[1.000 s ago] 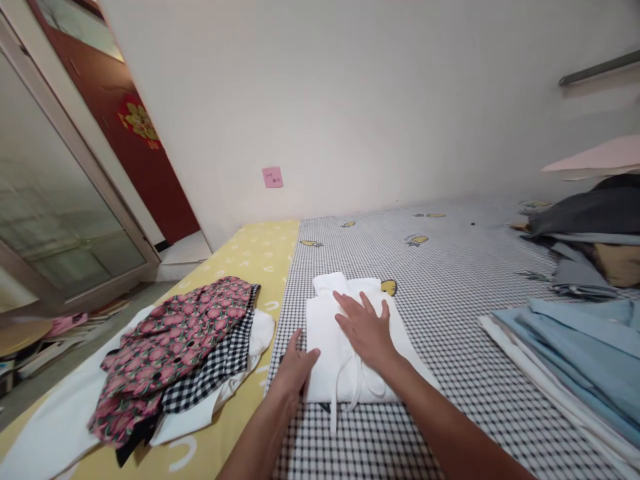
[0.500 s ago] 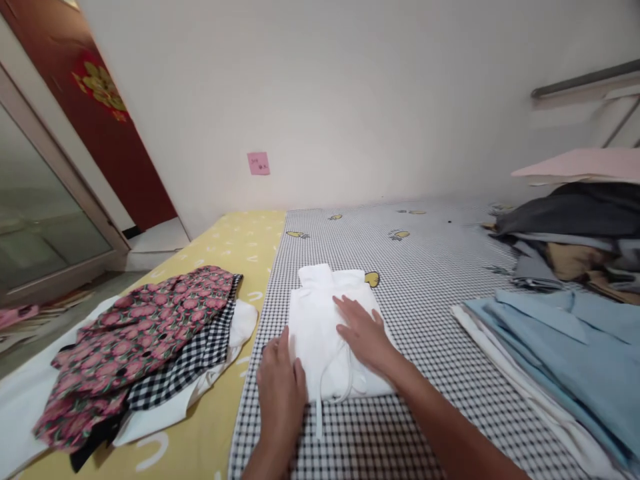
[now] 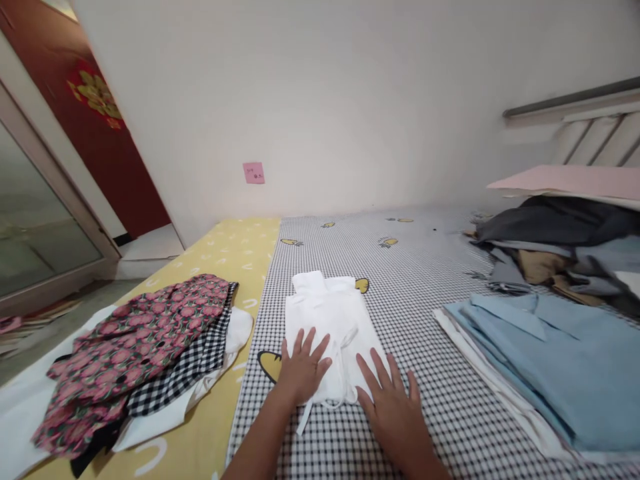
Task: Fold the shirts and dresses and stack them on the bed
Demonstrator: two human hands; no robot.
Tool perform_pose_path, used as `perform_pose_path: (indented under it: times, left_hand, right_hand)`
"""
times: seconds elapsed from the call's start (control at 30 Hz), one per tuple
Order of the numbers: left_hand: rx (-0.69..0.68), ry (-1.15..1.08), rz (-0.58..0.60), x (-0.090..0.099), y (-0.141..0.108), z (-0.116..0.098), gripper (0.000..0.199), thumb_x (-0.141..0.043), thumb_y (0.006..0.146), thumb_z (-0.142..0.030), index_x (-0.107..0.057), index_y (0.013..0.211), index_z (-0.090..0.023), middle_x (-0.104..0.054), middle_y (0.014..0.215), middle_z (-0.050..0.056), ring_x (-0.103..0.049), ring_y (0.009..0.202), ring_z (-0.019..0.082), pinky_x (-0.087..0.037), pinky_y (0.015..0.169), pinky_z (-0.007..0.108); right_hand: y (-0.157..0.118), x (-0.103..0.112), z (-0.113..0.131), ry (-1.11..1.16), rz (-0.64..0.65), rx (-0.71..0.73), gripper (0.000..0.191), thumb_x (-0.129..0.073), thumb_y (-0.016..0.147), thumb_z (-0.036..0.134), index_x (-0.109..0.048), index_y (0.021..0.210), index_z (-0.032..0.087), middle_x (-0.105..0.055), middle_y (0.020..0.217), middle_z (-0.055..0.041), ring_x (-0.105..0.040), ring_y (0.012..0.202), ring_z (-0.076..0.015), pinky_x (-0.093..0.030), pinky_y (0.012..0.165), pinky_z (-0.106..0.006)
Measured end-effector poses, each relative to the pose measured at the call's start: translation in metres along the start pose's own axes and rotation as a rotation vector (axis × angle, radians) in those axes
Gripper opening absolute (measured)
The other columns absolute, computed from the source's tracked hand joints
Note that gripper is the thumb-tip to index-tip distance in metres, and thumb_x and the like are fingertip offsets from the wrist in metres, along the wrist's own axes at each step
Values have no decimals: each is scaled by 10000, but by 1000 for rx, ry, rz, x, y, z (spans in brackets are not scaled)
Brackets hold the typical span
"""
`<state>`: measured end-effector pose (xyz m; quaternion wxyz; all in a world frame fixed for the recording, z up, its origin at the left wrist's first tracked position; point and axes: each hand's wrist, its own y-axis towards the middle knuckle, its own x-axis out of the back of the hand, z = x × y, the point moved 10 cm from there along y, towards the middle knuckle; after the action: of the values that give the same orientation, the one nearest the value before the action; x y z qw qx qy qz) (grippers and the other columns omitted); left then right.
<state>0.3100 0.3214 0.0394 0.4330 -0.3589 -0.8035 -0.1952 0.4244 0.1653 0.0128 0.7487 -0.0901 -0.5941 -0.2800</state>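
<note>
A folded white cloth garment (image 3: 325,320) lies flat on the checked bedsheet (image 3: 425,267), with a collar-like flap at its far end. Its thin white ties (image 3: 345,363) trail over the near end, and one tie (image 3: 304,419) hangs onto the sheet. My left hand (image 3: 303,370) rests flat on the garment's near left part, fingers spread. My right hand (image 3: 390,410) lies open at the near right edge, mostly on the sheet, with its fingertips at or against the cloth. Neither hand grips anything.
To the left, a floral garment (image 3: 130,350) and a gingham garment (image 3: 183,370) lie over white cloth (image 3: 227,340) on a yellow mattress (image 3: 240,247). To the right are folded light-blue cloth (image 3: 545,360), a dark clothing pile (image 3: 555,223) and a pink board (image 3: 570,181).
My right hand has moved off the garment's middle to its near right edge. My left hand has shifted onto the cloth. The garment looks narrower, and the view has turned slightly.
</note>
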Motion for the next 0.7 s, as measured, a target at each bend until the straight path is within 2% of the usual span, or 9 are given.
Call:
perform_pose_path:
  times: [0.07,0.13,0.23,0.33,0.4,0.47,0.57,0.63,0.7]
  left_hand:
    - [-6,-38,-2,1,-1,2,517,-494,934,-477,-471,1446,-407,-279,1639,22,-109,1546,336,92,1169,692]
    - [-17,-128,-76,6,-6,7,497,-508,924,-484,-527,1411,-388,-341,1620,37,-162,1538,331,66,1191,667]
    - [12,-350,-352,25,-26,32,461,-476,928,-477,-642,1304,-267,-445,1564,95,-321,1482,296,-125,1243,556]
    - [112,-499,-619,40,-65,68,513,-341,972,-454,-634,1277,-164,-470,1509,148,-418,1413,268,-295,1216,468]
    - [151,-506,-728,43,-95,81,517,-317,979,-437,-638,1260,-146,-515,1448,161,-463,1369,276,-350,1192,470]
    - [132,-402,-746,36,-121,77,477,-366,971,-417,-673,1224,-153,-577,1389,160,-513,1319,290,-383,1169,489]
    - [31,-77,-654,8,-152,54,418,-424,956,-307,-650,1301,-237,-611,1404,107,-518,1335,293,-357,1173,540]
    - [8,102,-654,-10,-172,45,450,-421,948,-215,-612,1348,-296,-595,1439,60,-490,1375,279,-347,1173,554]
    - [35,203,-697,-20,-190,44,473,-398,946,-157,-619,1339,-302,-579,1456,48,-490,1382,268,-379,1153,544]
  right_hand:
    - [0,3,0,14,17,-6,562,-386,967,493,-402,1516,372,-295,1636,19,-174,1524,-367,-94,1192,-687]
    - [1,4,-4,70,31,-14,575,-324,979,522,-390,1525,354,-298,1636,18,-162,1532,-338,-88,1209,-657]
    - [3,1,-16,215,51,-26,607,-261,982,553,-361,1539,333,-329,1626,12,-171,1536,-283,-73,1236,-599]
    - [4,-1,-24,351,106,-62,637,-267,970,555,-321,1556,309,-337,1624,-12,-195,1530,-263,-73,1244,-573]
    - [0,5,-21,375,118,-115,671,-342,949,524,-267,1574,292,-325,1629,-45,-244,1516,-280,-122,1228,-600]
    - [-5,23,-5,271,56,-122,730,-463,901,435,-238,1581,296,-277,1647,-70,-242,1514,-314,-158,1199,-647]
    - [-13,47,50,-23,-66,40,827,-508,811,137,-267,1568,367,-199,1673,-20,-141,1537,-329,-111,1199,-651]
    - [-13,43,85,-151,-51,131,925,-445,760,-22,-279,1552,426,-208,1668,20,-143,1534,-334,-81,1206,-633]
    - [-6,31,107,-200,20,142,930,-401,774,-74,-306,1533,455,-250,1654,23,-200,1518,-351,-88,1201,-635]
